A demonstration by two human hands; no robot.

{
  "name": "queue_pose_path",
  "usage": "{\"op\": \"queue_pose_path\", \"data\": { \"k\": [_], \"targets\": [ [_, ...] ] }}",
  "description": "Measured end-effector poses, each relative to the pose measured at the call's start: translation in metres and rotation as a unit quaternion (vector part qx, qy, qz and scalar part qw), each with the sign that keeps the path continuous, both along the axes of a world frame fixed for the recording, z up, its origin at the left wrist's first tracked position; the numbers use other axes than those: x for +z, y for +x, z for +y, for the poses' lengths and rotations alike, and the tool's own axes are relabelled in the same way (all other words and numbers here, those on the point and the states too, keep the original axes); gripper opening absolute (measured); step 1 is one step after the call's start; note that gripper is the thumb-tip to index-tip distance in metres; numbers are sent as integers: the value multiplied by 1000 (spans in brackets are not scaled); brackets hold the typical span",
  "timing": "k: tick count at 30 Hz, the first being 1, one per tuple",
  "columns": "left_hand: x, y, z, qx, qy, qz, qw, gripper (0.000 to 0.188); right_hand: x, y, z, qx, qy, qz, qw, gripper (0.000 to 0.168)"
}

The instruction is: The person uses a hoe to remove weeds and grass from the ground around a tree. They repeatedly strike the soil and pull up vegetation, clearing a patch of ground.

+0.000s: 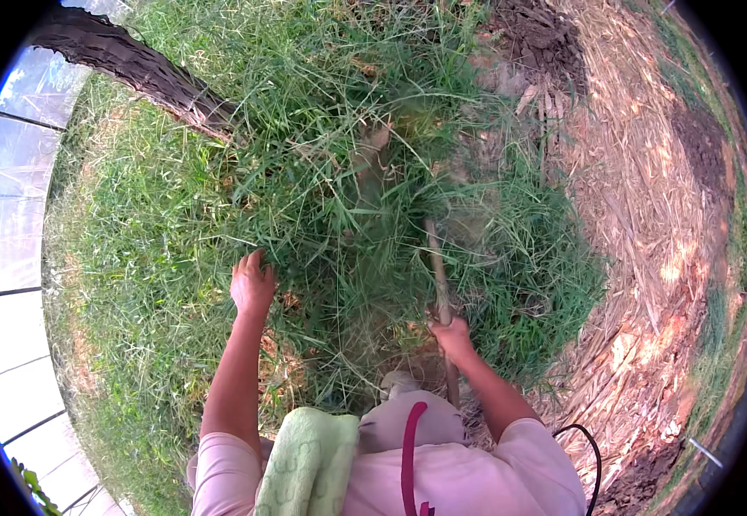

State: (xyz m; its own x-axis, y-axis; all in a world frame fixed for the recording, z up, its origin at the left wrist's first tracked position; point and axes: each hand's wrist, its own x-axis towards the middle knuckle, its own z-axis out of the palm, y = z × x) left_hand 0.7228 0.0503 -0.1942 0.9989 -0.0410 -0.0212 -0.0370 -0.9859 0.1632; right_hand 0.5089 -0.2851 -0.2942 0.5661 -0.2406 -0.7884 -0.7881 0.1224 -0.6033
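Note:
My right hand (452, 337) grips a long wooden handle (436, 264) that runs up and away from me. Its far end disappears into the grass, so whatever is fixed there is hidden. To the left, my left hand (252, 284) reaches down into tall green grass (322, 238). Blades cover part of its fingers, and I cannot tell whether they hold any. Between my hands lies more tangled grass, with a patch of bare soil (373, 326) nearer to me.
A thick tree or vine trunk (147, 71) leans in from the upper left. Dry straw mulch (631, 193) covers the ground at the right, with a dark heap of soil (541, 39) above. Translucent sheeting on a frame (5, 258) stands along the left edge. A green towel (309, 458) hangs over my front.

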Motion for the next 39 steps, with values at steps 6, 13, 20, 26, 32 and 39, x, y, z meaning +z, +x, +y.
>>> {"op": "queue_pose_path", "data": {
  "k": [6, 13, 20, 26, 32, 39],
  "targets": [
    [-15, -4, 13, 19, -42, 2, 999, 19, -7, -170, 31, 69, -73, -11, 995, 27],
    [-50, 2, 64, 176, -82, 66, 979, 21, 28, 12, -33, -270, -28, -103, 957, 28],
    [-32, 28, 69, 129, -13, 49, 990, 21, 0, 5, -11, -149, -46, -38, 987, 27],
    [-16, 31, 52, 100, 31, 112, 988, 23, 19, -80, -2, -85, -95, 10, 992, 26],
    [46, 36, -22, -132, 118, 189, 966, 30, -5, 89, -51, -324, 7, -88, 942, 25],
    [91, 44, -144, -299, 149, 185, 924, 23, -60, 175, -37, -124, -340, -103, 927, 28]
  ]
}}
